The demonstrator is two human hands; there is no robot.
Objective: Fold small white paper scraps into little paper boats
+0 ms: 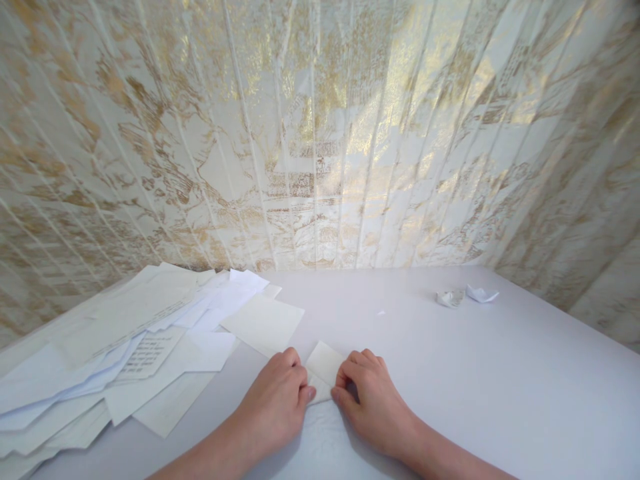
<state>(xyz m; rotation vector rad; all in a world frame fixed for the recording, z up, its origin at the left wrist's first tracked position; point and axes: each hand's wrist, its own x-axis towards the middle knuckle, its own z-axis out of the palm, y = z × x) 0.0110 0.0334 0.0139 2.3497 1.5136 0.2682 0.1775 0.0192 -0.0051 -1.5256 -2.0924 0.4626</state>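
Observation:
A small folded piece of off-white paper (324, 365) lies on the table between my hands, with a crease running across it. My left hand (283, 393) has its fingers curled, and its thumb and forefinger pinch the paper's left edge. On the right edge, my right hand (369, 393) grips the same paper between thumb and curled fingers. Parts of both side edges are hidden under my fingers.
Loose sheets of paper (125, 313), some printed, are heaped on the left of the white table (500, 373). Two small folded paper boats (450, 298) stand at the back right. A tiny paper scrap (381, 313) lies mid-table. A patterned curtain (320, 133) hangs behind.

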